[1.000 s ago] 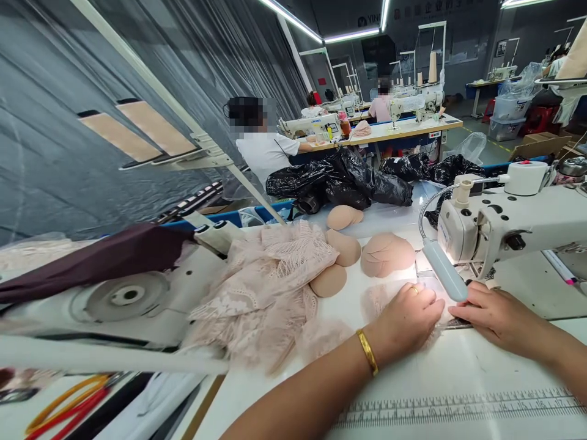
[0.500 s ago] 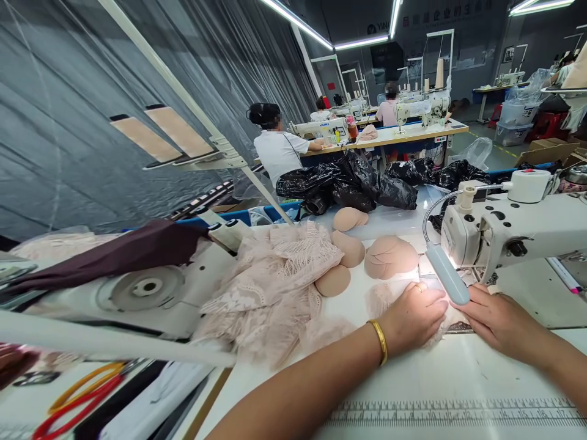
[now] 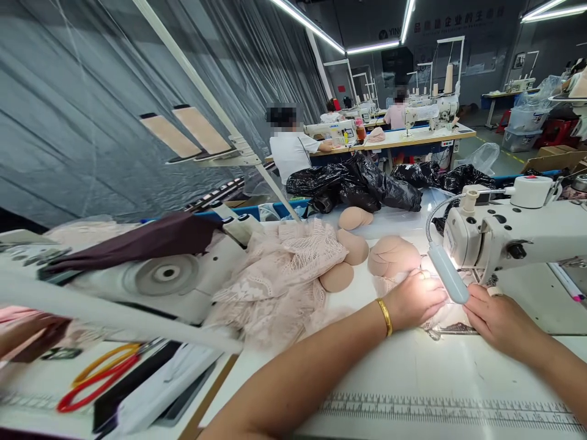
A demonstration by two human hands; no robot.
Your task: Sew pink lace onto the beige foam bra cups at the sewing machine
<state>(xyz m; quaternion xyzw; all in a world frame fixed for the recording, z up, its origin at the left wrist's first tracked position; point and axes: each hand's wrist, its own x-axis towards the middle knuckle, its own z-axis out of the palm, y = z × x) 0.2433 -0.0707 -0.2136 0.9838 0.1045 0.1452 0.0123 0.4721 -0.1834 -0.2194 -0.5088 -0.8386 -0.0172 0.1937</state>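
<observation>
My left hand, with a gold bangle on the wrist, lies fingers down on a piece of pale pink lace beside the needle of a white sewing machine. My right hand rests flat on the same lace just right of the needle, under the machine's lamp. Both hands press the fabric on the white table. Several beige foam cups sit just beyond my left hand.
A heap of pink lace lies to the left, next to a second white machine draped with dark maroon cloth. Red and yellow scissors lie at lower left. Black bags and other people at sewing tables are farther back. A printed ruler runs along the table's near edge.
The view has swung slightly left and down. Both hands stay pressed on the lace by the needle, edging a little farther away along the table.
</observation>
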